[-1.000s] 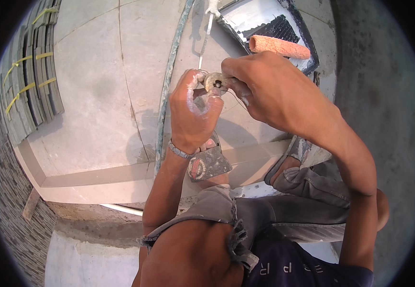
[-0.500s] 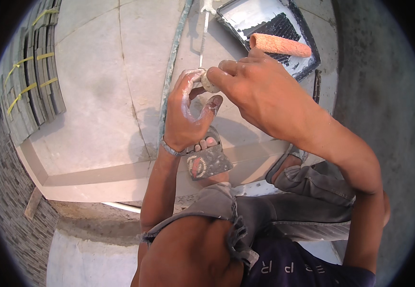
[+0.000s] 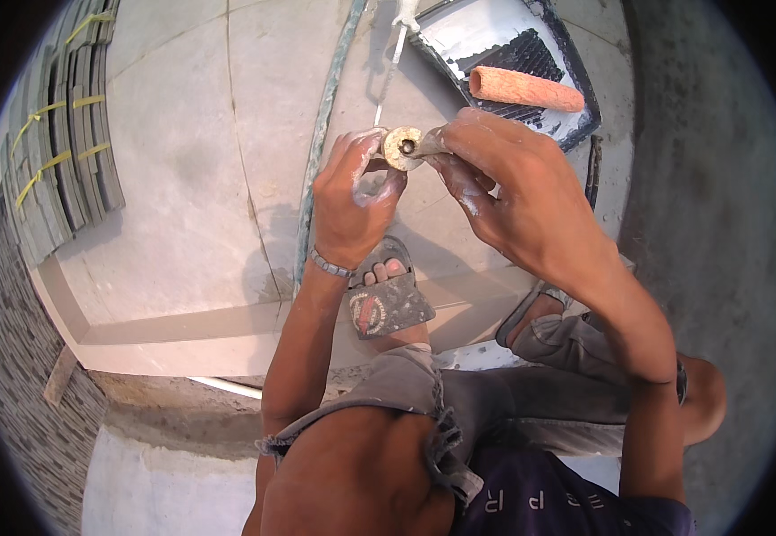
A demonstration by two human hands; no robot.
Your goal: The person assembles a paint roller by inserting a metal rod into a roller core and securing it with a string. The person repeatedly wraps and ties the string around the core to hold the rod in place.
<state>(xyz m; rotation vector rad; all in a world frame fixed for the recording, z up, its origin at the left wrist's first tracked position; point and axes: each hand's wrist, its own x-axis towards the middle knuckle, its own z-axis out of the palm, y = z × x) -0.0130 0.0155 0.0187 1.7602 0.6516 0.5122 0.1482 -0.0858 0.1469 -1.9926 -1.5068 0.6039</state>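
Right hand (image 3: 526, 183), shifted rightward, pinches something indistinct (image 3: 428, 143); left hand (image 3: 349, 213) grips a ring (image 3: 393, 150).

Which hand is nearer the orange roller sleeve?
The right hand: it appears just below the orange roller sleeve in the picture. The left hand is farther off, lower and left, at the pale round piece.

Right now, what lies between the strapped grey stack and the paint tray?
In the head view, a greenish hose on pale floor, then a thin white rod.
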